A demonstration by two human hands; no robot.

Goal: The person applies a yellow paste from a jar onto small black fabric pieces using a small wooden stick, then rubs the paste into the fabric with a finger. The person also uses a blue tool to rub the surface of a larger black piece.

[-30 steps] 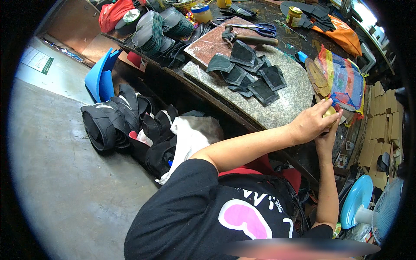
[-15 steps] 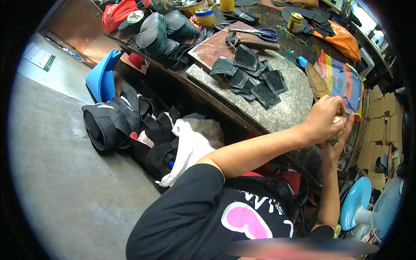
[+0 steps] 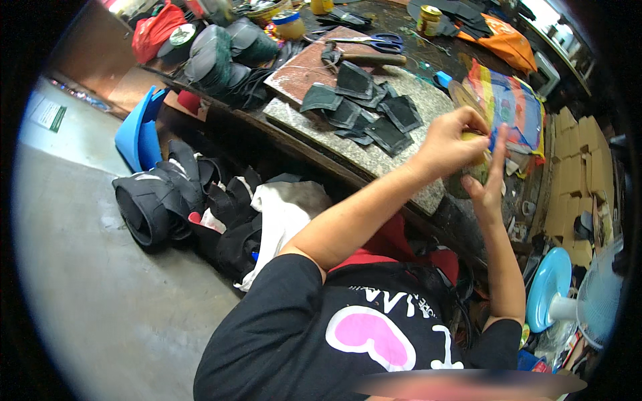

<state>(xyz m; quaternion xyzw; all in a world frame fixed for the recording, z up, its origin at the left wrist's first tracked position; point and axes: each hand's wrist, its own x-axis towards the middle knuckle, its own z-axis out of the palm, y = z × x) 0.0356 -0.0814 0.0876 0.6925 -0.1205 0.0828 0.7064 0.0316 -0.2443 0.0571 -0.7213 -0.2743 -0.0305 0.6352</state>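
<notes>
Over the near right end of the workbench, my left hand (image 3: 452, 139) is closed on the yellow top of a small jar-like container (image 3: 475, 136). My right hand (image 3: 491, 189) is against the container's other side, its thumb and a long finger stretched apart around it. Much of the container is hidden by the hands, and its lower part looks dull green. Several dark patches with grey edges (image 3: 390, 136) lie loosely overlapped on a speckled stone slab (image 3: 321, 137), left of my hands. Behind them, a hammer (image 3: 371, 59) and blue-handled scissors (image 3: 384, 44) rest on a reddish board (image 3: 294, 73).
A colourful plastic bag (image 3: 518, 110) lies beyond my hands. Stacked dark soles (image 3: 208, 63) and a blue-lidded jar (image 3: 288, 27) occupy the bench's far left. Black strips and rolls (image 3: 144, 210) are heaped below it. At right stand a blue fan (image 3: 550, 287) and cardboard boxes (image 3: 568, 167).
Both hands have moved left and farther over the bench with the container. My right hand's fingers are spread wider around it. The whole view has shifted slightly.
</notes>
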